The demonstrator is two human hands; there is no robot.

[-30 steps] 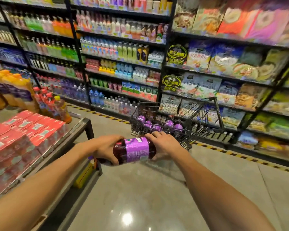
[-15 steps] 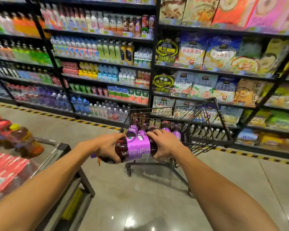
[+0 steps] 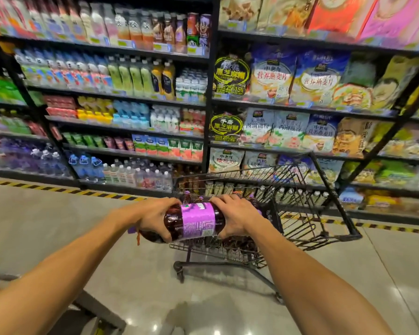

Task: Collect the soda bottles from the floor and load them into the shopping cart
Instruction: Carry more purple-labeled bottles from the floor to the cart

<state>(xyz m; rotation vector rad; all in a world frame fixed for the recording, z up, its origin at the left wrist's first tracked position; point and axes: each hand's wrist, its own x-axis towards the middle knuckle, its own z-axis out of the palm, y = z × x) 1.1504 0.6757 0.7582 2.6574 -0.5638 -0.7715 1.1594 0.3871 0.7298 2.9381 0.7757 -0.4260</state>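
Both of my hands carry a purple-labelled soda bottle on its side in a supermarket aisle, level with the near rim of a black wire shopping cart. My left hand grips the neck end, with fingers curled over the top and the thumb beneath. My right hand grips the base end, its fingers wrapped over the dark body. The bottle is in the air, touching only my hands, and I cannot tell whether it is already over the basket or just short of it.

The cart stands on the polished grey floor straight ahead. Its handle bar is on the far right side and one wheel shows below my wrists. Behind it, black shelving runs the width of the aisle, with bottled drinks on the left bays and bagged cereal powders on the right. A yellow-and-black hazard stripe marks the floor along the foot of the shelves. A grey metal frame cuts across the lower left corner beneath my left forearm.

Inside the basket, more dark soda bottles with purple caps stand packed at the near end, largely hidden by my hands and the bottle I hold. Their lower halves show through the wire.
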